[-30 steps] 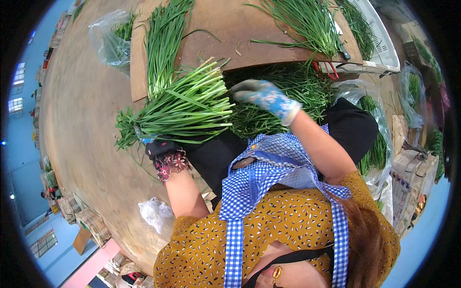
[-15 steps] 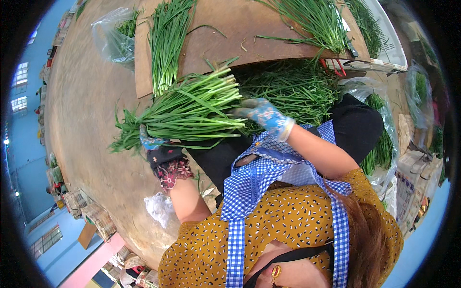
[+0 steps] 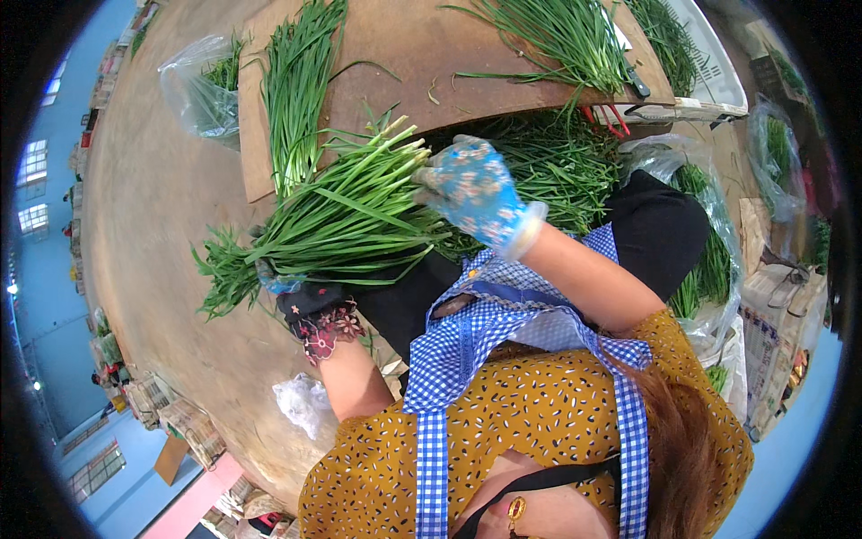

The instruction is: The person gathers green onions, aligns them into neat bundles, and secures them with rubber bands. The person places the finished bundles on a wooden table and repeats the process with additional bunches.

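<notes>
A thick bunch of garlic chives point(image 3: 341, 211) lies across my lap, leafy tips to the left and pale stem ends to the upper right. My left hand point(image 3: 277, 277), in a blue glove with a dark embroidered cuff, grips it from beneath near the leafy end; most of its fingers are hidden by the leaves. Gloved in flowered blue, my right hand point(image 3: 476, 193) has its fingers curled at the pale stem ends, pinching some of them. Behind that hand spreads a heap of loose chives point(image 3: 566, 175) below the board's edge.
The brown board point(image 3: 404, 58) ahead carries a left bundle point(image 3: 299, 90) and a right bundle point(image 3: 575, 45) of chives. A dark-handled knife point(image 3: 638, 83) lies at its right edge, above red handles point(image 3: 615, 119). Plastic bags of greens point(image 3: 202, 85) and a white crate point(image 3: 718, 72) stand around.
My right hand has moved up and slightly left, its fingers now curled at the stem ends. The bunch stays in my left hand, its stem end a little lower left. The view has shifted slightly.
</notes>
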{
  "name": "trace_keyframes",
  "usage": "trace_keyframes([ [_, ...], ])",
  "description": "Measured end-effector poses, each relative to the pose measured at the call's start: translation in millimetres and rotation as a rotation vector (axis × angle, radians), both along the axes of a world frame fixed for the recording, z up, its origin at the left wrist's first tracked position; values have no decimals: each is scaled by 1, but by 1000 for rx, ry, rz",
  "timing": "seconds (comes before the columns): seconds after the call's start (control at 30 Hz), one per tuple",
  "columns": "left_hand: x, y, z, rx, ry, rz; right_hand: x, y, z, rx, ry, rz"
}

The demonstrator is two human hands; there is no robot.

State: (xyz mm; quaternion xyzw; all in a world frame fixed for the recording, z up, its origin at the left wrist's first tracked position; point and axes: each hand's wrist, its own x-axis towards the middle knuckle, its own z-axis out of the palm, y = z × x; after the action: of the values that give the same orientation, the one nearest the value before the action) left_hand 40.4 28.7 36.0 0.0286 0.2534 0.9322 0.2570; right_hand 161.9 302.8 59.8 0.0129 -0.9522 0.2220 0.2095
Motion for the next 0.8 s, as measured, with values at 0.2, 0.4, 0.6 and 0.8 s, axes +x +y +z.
trace_keyframes([
  [0.2,6,5,7,-79,6,66,-26,-23,-21,-355,-282,-101],
  [0.4,8,9,0,119,97,-29,-14,-21,-25,-1352,-474,193],
  [0.6,6,9,0,244,128,-70,32,4,-49,-1907,-302,5],
  [0.8,2,7,-4,326,173,-102,69,110,-60,-1388,-403,-472],
])
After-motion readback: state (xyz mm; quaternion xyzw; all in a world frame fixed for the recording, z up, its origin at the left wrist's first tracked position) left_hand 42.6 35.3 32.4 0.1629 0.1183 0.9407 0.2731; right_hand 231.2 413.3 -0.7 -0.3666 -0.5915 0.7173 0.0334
